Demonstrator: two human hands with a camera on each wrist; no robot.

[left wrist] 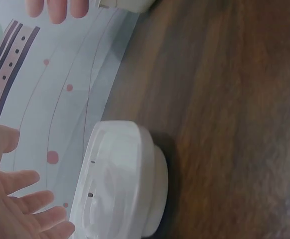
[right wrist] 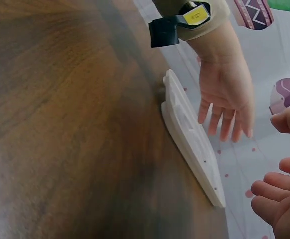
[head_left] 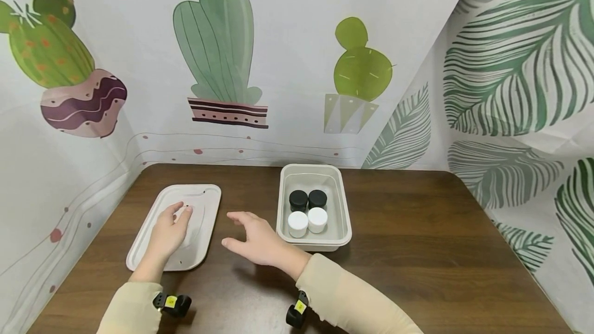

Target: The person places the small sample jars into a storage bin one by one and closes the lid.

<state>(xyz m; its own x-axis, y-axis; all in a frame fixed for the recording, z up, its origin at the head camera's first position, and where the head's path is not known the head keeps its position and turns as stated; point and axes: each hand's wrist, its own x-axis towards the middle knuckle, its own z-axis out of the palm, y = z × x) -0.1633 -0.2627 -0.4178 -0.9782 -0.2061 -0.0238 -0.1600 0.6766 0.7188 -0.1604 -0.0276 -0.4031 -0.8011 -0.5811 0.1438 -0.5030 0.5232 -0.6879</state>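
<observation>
My left hand [head_left: 168, 231] hovers over a white plastic lid [head_left: 197, 241] on the left of the table, fingers relaxed and holding nothing. Small dark specks dot the lid [left wrist: 116, 181], and a narrower white layer shows beneath its rim in the left wrist view. To the right of it, my right hand [head_left: 257, 240] hangs above the table with thumb and fingers spread apart, also holding nothing. Beside that hand stands a pale grey plastic tub [head_left: 345, 220]. Inside are two black-capped jars [head_left: 298, 199] at the back and two white-capped jars [head_left: 297, 223] in front.
The brown wooden table [head_left: 417, 251] meets a white cloth backdrop [head_left: 297, 66] printed with cacti and leaves at its back and sides. Each wrist carries a black camera [head_left: 178, 305] with a yellow tag, strapped over a cream sleeve [head_left: 134, 305].
</observation>
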